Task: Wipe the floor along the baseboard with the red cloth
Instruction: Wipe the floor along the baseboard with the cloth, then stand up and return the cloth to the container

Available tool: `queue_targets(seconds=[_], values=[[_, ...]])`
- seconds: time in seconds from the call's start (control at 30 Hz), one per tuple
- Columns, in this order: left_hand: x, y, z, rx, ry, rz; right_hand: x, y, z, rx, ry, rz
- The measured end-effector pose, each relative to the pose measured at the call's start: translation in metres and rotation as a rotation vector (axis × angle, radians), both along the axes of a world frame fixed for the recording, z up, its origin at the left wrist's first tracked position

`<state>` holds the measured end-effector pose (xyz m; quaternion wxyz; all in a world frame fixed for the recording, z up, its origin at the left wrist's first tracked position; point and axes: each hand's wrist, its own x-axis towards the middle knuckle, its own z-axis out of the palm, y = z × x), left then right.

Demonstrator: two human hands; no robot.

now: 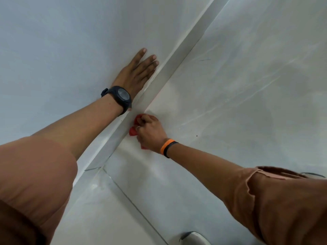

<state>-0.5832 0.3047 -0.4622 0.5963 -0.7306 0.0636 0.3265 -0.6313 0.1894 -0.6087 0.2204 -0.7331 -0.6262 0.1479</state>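
My right hand (151, 133) is closed around the bunched red cloth (133, 130) and presses it on the pale marbled floor (230, 103), right at the foot of the white baseboard (155, 89). Most of the cloth is hidden under the fingers; red bits show at the left and below the palm. My left hand (137, 73) lies flat on the white wall (62, 50) just above the baseboard, fingers spread, holding nothing. A black watch sits on the left wrist, an orange and black band on the right.
The baseboard runs diagonally from lower left to upper right. A tile joint (134, 198) crosses the floor near me. A shoe tip (192, 238) shows at the bottom edge. A small dark speck (197, 136) lies on the floor right of my hand.
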Motion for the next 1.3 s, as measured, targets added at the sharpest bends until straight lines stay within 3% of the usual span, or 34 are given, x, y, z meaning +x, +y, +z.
queue_targets(seconds=[0.2, 0.37, 0.5, 0.63, 0.8, 0.97, 1.03, 1.13, 1.2, 1.3], values=[[0.003, -0.014, 0.001, -0.048, 0.005, 0.083, 0.041, 0.012, 0.03, -0.212, 0.198, 0.111], [-0.003, -0.032, 0.033, -0.189, 0.02, 0.208, 0.074, -0.026, 0.078, -0.311, 0.338, -0.017], [0.006, -0.05, 0.088, -0.33, -0.065, 0.329, 0.119, -0.067, 0.142, -0.356, 0.263, -0.146], [0.031, -0.081, 0.169, -0.458, -0.186, 0.415, 0.179, -0.099, 0.229, -0.313, 0.159, -0.337], [0.074, -0.131, 0.299, -0.658, -0.319, 0.466, 0.262, -0.163, 0.381, -0.202, 0.187, -0.5], [0.148, -0.186, 0.41, -0.941, -0.579, 0.556, 0.337, -0.238, 0.544, -0.055, 0.22, -0.654], [0.187, -0.209, 0.444, -1.034, -0.696, 0.562, 0.376, -0.263, 0.594, -0.013, 0.286, -0.649], [0.253, -0.24, 0.484, -1.112, -0.755, 0.513, 0.438, -0.292, 0.656, 0.063, 0.541, -0.628], [0.296, -0.258, 0.502, -1.14, -0.783, 0.465, 0.478, -0.31, 0.695, 0.117, 0.404, -0.66], [0.36, -0.281, 0.522, -1.207, -0.809, 0.409, 0.54, -0.331, 0.73, 0.26, -0.067, -0.739]])
